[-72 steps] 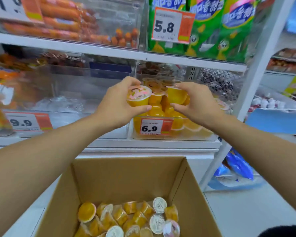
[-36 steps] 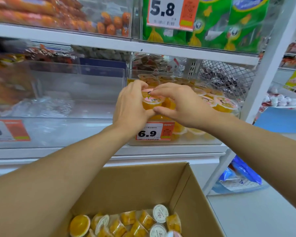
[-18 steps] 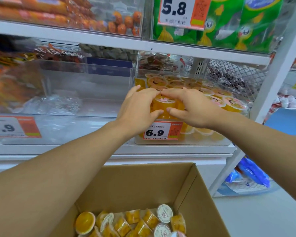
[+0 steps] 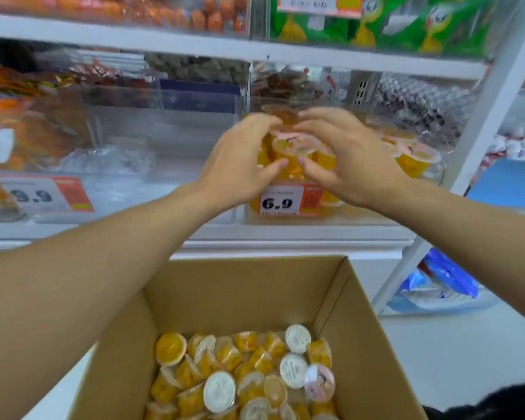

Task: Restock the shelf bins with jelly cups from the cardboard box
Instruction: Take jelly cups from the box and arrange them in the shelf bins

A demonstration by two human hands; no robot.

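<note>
At the clear bin (image 4: 340,213) on the shelf, we cup a jelly cup (image 4: 296,148) between left hand (image 4: 240,165) and right hand (image 4: 346,159), fingers curled around it, the bin nearly full yet many cups (image 4: 243,377) left in the cardboard box (image 4: 364,344).

I count one cardboard box (image 4: 249,292) below the shelf (image 4: 255,53), with a heap of jelly cups (image 4: 243,377) in it, too many and too overlapped to number; four of them show plain white lids. Above the box stands one clear bin (image 4: 431,177) stocked with more orange cups, their number unclear. Two price tags face me: one reading 6.9 (image 4: 281,200) above the box, one reading 9.9 (image 4: 43,194) far left of it. My two hands, left hand (image 4: 240,159) and right hand (image 4: 346,159), are over the bin.
</note>
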